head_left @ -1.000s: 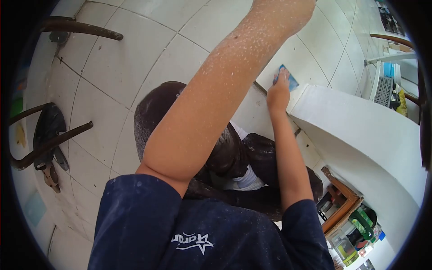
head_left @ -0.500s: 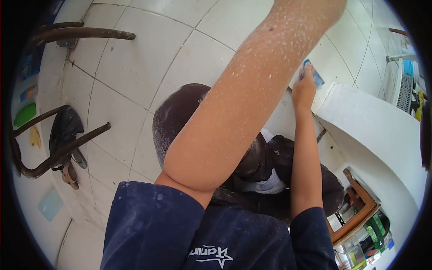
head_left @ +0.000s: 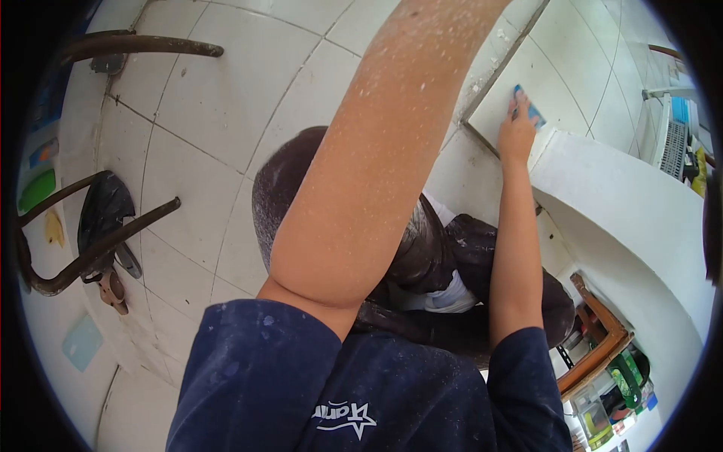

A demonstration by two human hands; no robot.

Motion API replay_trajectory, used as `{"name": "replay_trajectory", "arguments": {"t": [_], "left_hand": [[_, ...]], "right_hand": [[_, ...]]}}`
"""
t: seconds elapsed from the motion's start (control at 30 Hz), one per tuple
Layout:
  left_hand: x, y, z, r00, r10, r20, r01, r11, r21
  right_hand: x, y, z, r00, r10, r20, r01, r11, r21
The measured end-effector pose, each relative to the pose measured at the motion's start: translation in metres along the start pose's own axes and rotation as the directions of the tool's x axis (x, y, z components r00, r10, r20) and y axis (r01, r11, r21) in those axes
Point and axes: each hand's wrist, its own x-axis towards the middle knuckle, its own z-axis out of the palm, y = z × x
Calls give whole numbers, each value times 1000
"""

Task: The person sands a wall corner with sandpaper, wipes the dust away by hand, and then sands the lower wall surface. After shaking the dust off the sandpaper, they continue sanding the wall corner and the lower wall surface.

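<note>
My right hand (head_left: 518, 138) is on a small flat blue pad (head_left: 536, 117), its fingers over the pad, which lies against the white tiled ledge (head_left: 557, 83). My left arm, speckled with white dust, reaches up across the middle and leaves the top of the view, so my left hand is out of sight. What it holds or touches is hidden.
Brown curved metal legs (head_left: 143, 45) and dark sandals (head_left: 113, 290) are on the left. On the right are a curved white wall (head_left: 625, 188), a wooden frame (head_left: 599, 369), a grey basket (head_left: 672, 149) and green items (head_left: 625, 377). White debris lies along the ledge's edge.
My left arm has shifted left, uncovering more of the ledge and its edge. My right hand and the blue pad have moved slightly to the right.
</note>
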Motion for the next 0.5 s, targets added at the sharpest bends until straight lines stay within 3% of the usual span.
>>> {"name": "replay_trajectory", "arguments": {"t": [0.1,0.2,0.27,0.33,0.5], "left_hand": [[1,-1,-3,999,-10,-38,10,1000,1],[1,-6,-2,995,13,-95,-12,1000,12],[-6,-12,1,995,57,-84,-47,992,113],[2,-16,-2,999,18,-43,-14,996,92],[14,-14,3,995,-34,-91,35,999,18]], "right_hand": [[-43,-7,0,999,-21,24,22,999,-40],[-33,-10,-11,982,102,158,-114,991,69],[-8,4,-3,997,62,53,-64,997,36],[13,19,1,1000,28,1,-28,1000,6],[-51,-11,-6,991,37,126,-29,997,-68]]}}
